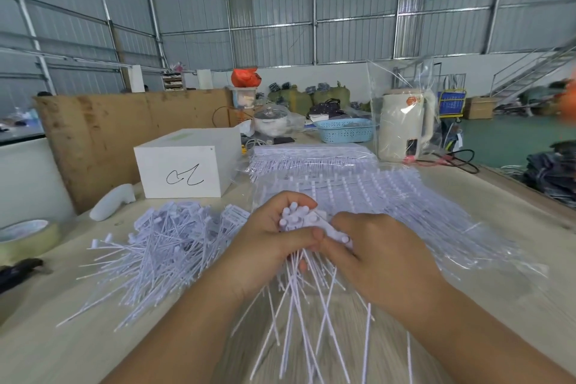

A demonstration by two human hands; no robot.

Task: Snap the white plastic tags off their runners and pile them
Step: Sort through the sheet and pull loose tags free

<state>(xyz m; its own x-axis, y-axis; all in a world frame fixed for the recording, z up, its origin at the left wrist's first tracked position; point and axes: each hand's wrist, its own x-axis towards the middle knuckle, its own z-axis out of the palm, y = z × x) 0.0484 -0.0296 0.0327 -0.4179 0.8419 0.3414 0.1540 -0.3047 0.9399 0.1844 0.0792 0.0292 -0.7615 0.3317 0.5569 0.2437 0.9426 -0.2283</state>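
My left hand [268, 240] grips a bundle of white plastic tags [296, 218] by their heads, and the long thin tails fan down toward me over the table. My right hand [371, 246] pinches the same bundle from the right, its fingers curled at the tag heads, thumb tips of both hands nearly touching. A loose pile of separated white tags [156, 252] lies on the table to the left of my hands. Behind my hands, sheets of tags still on their runners [358, 190] lie in clear plastic wrap.
A white box [184, 165] with a scribble stands at the back left, with a white handle-shaped tool [112, 201] beside it. A tape roll [25, 237] sits at the left edge. Farther back stand a blue basket [346, 131] and a cream kettle [405, 125] in a clear bag.
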